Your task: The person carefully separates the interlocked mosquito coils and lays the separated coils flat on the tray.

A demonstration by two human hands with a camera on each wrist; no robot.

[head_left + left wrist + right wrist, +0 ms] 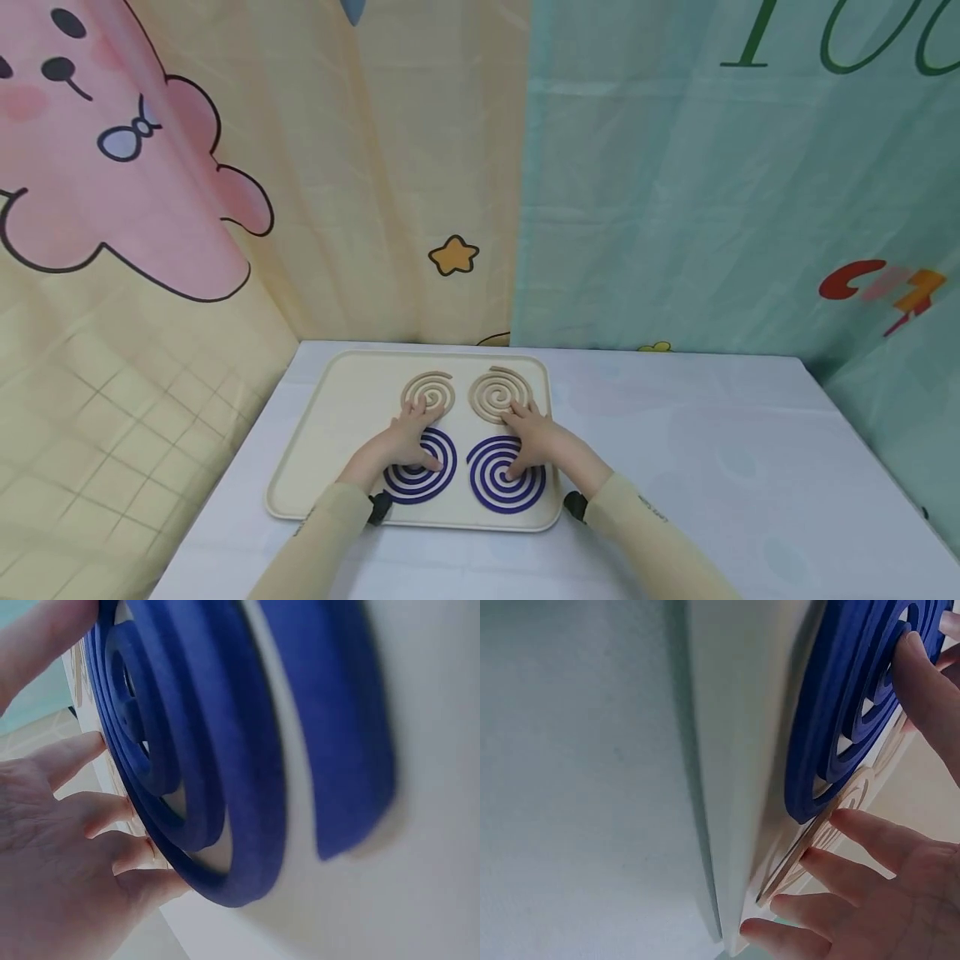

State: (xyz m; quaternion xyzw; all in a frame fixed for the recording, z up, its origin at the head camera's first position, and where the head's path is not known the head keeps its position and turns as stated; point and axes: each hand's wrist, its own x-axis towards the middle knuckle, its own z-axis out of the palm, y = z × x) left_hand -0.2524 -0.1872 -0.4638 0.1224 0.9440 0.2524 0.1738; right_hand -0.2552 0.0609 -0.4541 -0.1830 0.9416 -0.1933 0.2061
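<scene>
Two dark blue spiral coils lie flat at the front of the tray, a left one and a right one. Behind them lie two beige spirals, one at left and one at right. My left hand is spread over the left pair, its fingertips at the beige coil and its thumb over the blue one. Over the right pair my right hand is spread the same way. In the right wrist view its thumb rests on the blue spiral. Neither hand grips anything.
A cream tray with a raised rim carries the coils, its left part bare. Under it is a table with a white cloth. Printed curtains hang behind the table and at its sides. Dark bands circle both wrists.
</scene>
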